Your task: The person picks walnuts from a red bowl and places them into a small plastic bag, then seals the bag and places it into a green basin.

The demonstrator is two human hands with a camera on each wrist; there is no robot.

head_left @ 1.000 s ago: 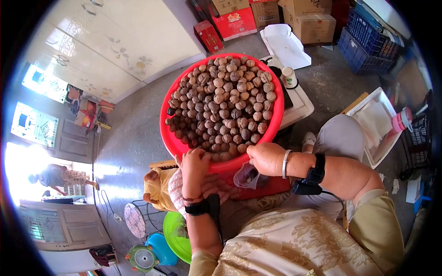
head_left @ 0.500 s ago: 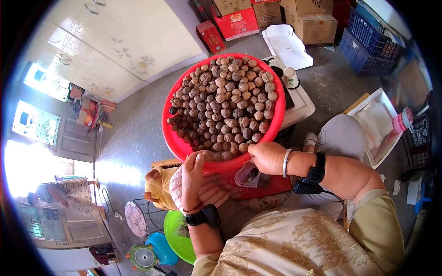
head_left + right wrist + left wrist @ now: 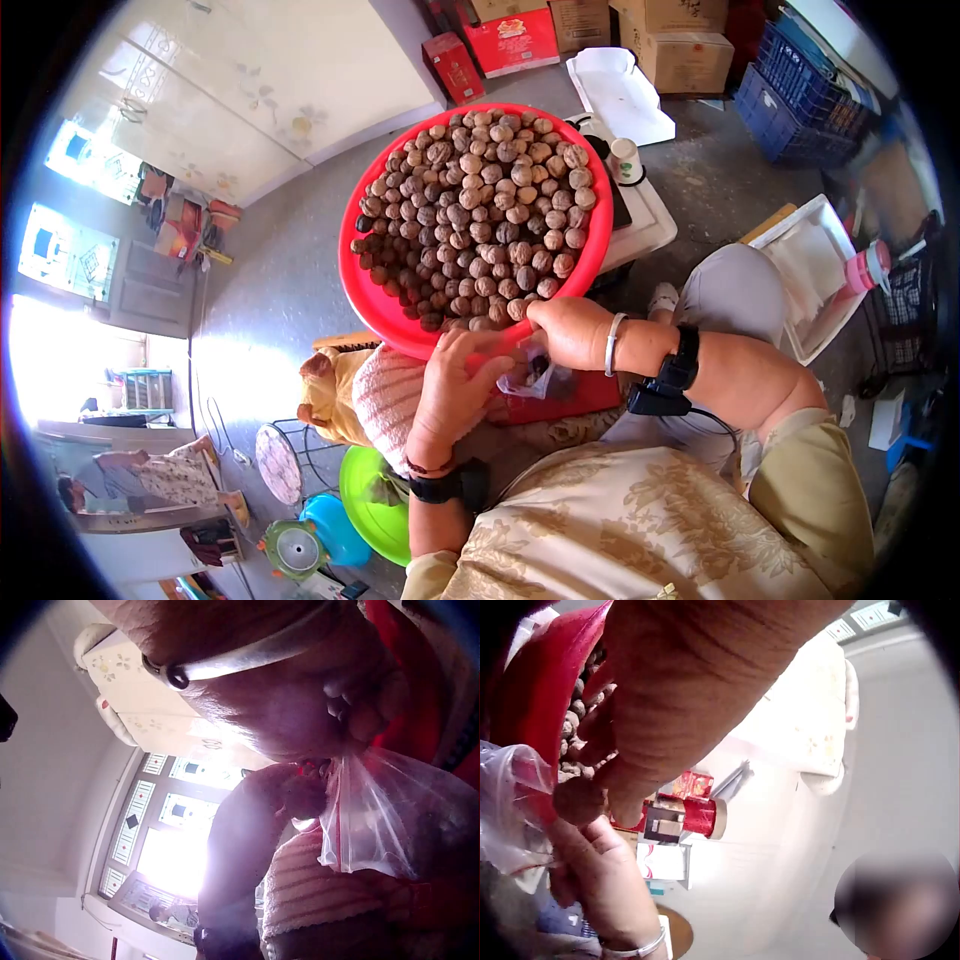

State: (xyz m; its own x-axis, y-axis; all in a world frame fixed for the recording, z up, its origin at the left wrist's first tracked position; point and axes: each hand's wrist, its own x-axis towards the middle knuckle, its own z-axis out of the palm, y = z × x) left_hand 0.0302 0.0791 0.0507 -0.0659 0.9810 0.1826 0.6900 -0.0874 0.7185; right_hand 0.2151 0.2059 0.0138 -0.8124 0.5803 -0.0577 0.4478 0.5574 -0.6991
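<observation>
A red basin [image 3: 352,215] full of walnuts [image 3: 470,215] lies in front of the body. My right hand [image 3: 575,335] is at its near rim with fingers curled, gripping the gathered top of a clear plastic bag [image 3: 525,372], whose lower part hangs below the rim with dark contents. My left hand [image 3: 452,390] is just left of it, thumb and fingers apart and reaching towards the bag's top. In the left wrist view the left fingertips are close to the right hand [image 3: 607,889] and the bag [image 3: 510,814]; the right wrist view shows the bag [image 3: 375,817] beside the left hand [image 3: 251,817], contact unclear.
Behind the basin are a white tray [image 3: 620,95], cartons [image 3: 685,62] and blue crates [image 3: 790,105]. A white cup [image 3: 626,160] stands right of it. Green [image 3: 375,510] and blue [image 3: 335,530] basins lie lower left. Another person [image 3: 160,475] is at far left.
My left hand has left the basin's rim and come right, towards the right hand. The right hand keeps its hold on the bag. The person at far left has moved lower in the view.
</observation>
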